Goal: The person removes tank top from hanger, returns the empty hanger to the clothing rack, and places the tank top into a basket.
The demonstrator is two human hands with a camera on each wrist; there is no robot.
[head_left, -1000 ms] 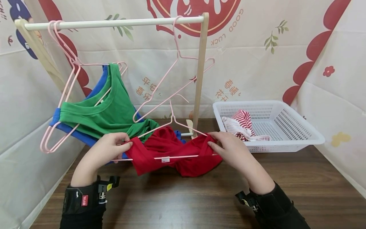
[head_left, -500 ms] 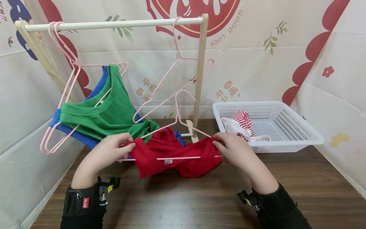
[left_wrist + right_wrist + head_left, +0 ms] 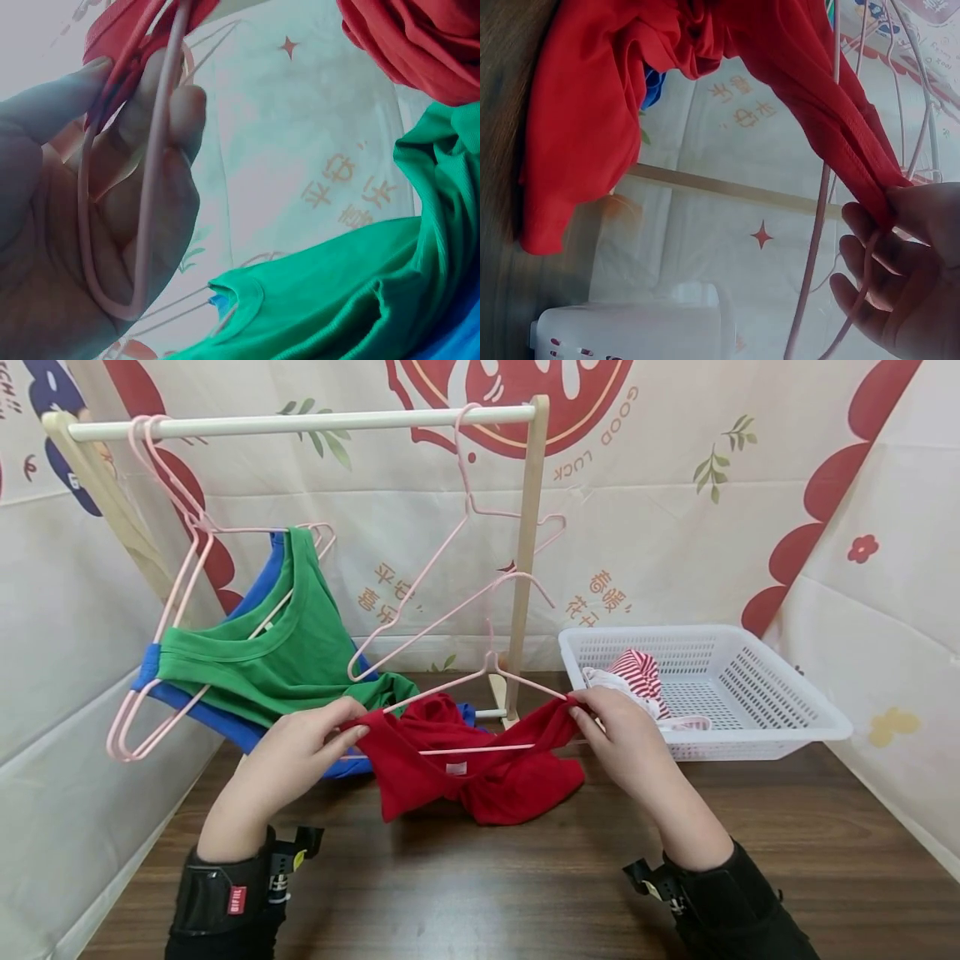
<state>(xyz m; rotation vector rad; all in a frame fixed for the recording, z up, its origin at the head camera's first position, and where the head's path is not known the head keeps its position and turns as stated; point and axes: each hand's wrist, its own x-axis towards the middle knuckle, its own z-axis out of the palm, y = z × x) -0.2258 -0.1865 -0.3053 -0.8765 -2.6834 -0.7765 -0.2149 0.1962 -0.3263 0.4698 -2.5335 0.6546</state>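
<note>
A red tank top (image 3: 517, 785) hangs by its straps on a pink hanger (image 3: 490, 664), low in front of the rack. At one shoulder my left hand (image 3: 303, 752) pinches the strap together with the hanger's end; in the left wrist view the hanger's looped tip lies across the palm. On the opposite side my right hand (image 3: 622, 731) pinches the other strap (image 3: 862, 165) between thumb and forefinger at the hanger's corner. The lower part of the top sags in folds on the table. A white label shows inside its neckline.
A rack with a white rail (image 3: 315, 422) carries a green tank top (image 3: 300, 627) and a blue garment (image 3: 258, 585) on hangers at left. One bare pink hanger (image 3: 431, 560) hangs near its right post. A white basket (image 3: 757, 747) holds red-and-white striped cloth (image 3: 637, 677).
The held hanger has shifted right, and its hook has risen and tilted right. Both hands have moved slightly right and up, raising the straps of the red tank top.
</note>
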